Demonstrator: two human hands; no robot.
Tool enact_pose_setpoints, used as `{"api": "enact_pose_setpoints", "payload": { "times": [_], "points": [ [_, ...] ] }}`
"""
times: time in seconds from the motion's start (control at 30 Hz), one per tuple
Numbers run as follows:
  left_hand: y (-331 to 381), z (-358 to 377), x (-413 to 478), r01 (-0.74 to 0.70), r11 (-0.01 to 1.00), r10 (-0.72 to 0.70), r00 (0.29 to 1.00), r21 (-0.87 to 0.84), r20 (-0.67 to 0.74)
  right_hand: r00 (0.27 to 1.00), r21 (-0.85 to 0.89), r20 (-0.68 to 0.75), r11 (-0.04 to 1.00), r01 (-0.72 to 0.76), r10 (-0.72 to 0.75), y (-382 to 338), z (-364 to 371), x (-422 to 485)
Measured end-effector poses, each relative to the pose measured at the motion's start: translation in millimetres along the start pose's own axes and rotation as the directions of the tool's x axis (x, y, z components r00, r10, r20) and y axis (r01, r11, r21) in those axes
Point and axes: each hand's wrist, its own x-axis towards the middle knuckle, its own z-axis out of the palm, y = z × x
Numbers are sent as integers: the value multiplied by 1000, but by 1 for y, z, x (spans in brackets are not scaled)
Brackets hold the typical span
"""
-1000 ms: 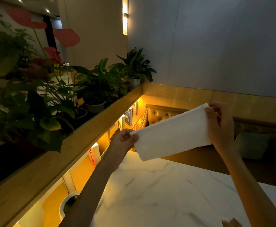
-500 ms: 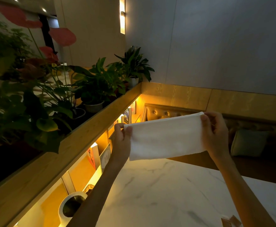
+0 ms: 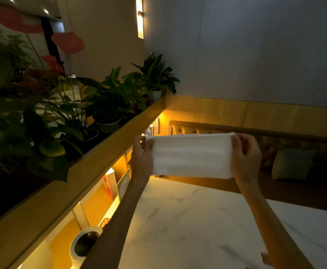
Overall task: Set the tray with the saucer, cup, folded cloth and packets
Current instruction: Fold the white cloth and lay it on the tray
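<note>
A white cloth (image 3: 190, 155), folded into a long band, is held level in the air above the far end of the white marble table (image 3: 187, 226). My left hand (image 3: 142, 159) pinches its left end and my right hand (image 3: 245, 156) pinches its right end. A small brown packet (image 3: 265, 258) peeks out at the bottom edge beside my right forearm. No tray, saucer or cup is in view.
A wooden ledge (image 3: 77, 179) with several potted plants (image 3: 110, 101) runs along the left. Below it lit shelves hold books (image 3: 110, 183), and a white pot (image 3: 83, 243) stands by the table's left edge. A dark bench with a green cushion (image 3: 292, 164) lies beyond.
The cloth has gone from tilted up to the right to level. My left hand rose and shifted its hold on the left end; my right hand came down slightly.
</note>
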Motion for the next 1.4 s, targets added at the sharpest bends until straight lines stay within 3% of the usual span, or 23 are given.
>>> {"api": "enact_pose_setpoints", "payload": {
  "times": [0.2,0.4,0.6,0.97,1.2,1.4],
  "points": [
    [-18,8,-11,114,993,-117,991,44,66,997,-58,39,996,-67,70,15,-11,-3],
    [-9,24,-29,-33,993,38,998,114,-44,991,-143,-11,981,-133,133,15,-10,-16],
    [-5,41,-55,-159,966,164,987,205,-4,987,-246,43,959,-141,156,-3,12,-48],
    [4,46,-94,79,994,-90,984,77,151,986,-126,150,990,-58,77,-34,59,-108],
    [12,19,-91,91,994,-102,961,53,256,908,-38,406,995,-92,100,-39,47,-105],
    [20,7,-88,67,997,-75,950,35,302,905,-42,421,998,-47,60,-41,43,-99]
  ]
}}
